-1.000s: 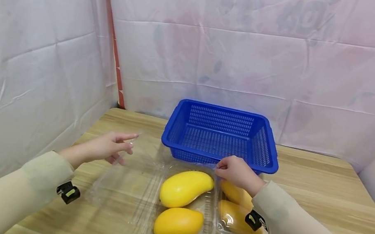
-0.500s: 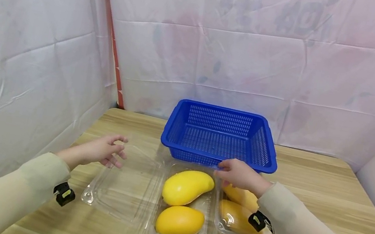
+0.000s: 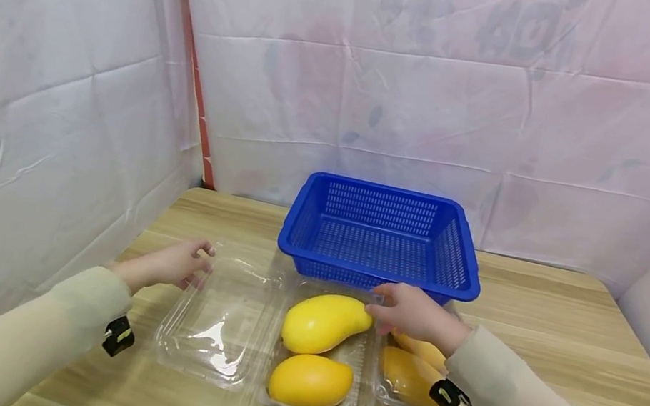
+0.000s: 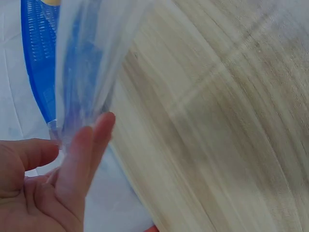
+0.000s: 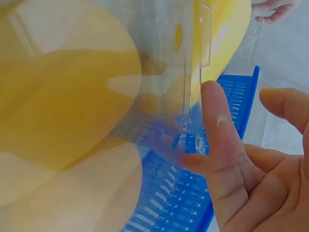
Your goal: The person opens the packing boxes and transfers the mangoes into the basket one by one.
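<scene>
A clear plastic clamshell (image 3: 362,376) lies with its lid (image 3: 211,328) folded out to the left. Two mangoes sit in its base: a curved yellow mango (image 3: 320,322) at the back and a rounder orange-yellow mango (image 3: 311,382) in front. My left hand (image 3: 173,263) is at the lid's far left corner; in the left wrist view thumb (image 4: 41,152) and fingers pinch the clear edge. Near the base's far right corner my right hand (image 3: 416,313) has its thumb apart, and its index finger (image 5: 219,116) touches a clear plastic rim.
A second clear clamshell (image 3: 385,399) with mangoes (image 3: 411,378) stands just right, partly under my right hand and wrist. Behind both is a blue perforated basket (image 3: 374,273) on the wooden table (image 3: 554,345). A pale cloth (image 3: 421,104) hangs along the back.
The lid has come down to the left, from raised and blurred to nearly flat. My left hand has moved left and down with it. My right hand has drawn slightly toward me, its fingers loosened.
</scene>
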A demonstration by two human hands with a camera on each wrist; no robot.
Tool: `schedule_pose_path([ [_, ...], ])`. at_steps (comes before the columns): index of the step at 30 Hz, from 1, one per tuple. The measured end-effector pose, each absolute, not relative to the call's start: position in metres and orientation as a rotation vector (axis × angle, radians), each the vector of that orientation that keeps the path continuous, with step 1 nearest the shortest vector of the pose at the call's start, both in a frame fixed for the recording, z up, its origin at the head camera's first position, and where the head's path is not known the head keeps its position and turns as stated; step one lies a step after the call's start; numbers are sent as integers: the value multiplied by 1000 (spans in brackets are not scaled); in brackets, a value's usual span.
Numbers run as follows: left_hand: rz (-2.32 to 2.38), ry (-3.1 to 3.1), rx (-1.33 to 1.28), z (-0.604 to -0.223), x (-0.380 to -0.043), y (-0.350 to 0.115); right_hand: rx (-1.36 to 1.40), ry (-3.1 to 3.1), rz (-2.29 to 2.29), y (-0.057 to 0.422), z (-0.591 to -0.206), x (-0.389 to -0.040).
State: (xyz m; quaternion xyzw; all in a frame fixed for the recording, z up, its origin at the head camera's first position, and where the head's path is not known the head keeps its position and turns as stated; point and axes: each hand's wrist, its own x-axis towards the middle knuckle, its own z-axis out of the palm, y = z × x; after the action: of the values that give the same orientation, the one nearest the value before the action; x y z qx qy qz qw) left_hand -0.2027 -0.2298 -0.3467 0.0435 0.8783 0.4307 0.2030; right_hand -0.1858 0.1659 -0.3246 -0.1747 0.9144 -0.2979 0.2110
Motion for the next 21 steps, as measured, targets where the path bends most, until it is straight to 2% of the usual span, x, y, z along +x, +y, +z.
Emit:
schedule_pose_path([
  [10,1254,2461,130,-359,-212,-227,-547,2642,-875,181,-319,-178],
  [21,1161,2488,115,-370,-215,-231,-620,2757,-995,231,-318,-172],
])
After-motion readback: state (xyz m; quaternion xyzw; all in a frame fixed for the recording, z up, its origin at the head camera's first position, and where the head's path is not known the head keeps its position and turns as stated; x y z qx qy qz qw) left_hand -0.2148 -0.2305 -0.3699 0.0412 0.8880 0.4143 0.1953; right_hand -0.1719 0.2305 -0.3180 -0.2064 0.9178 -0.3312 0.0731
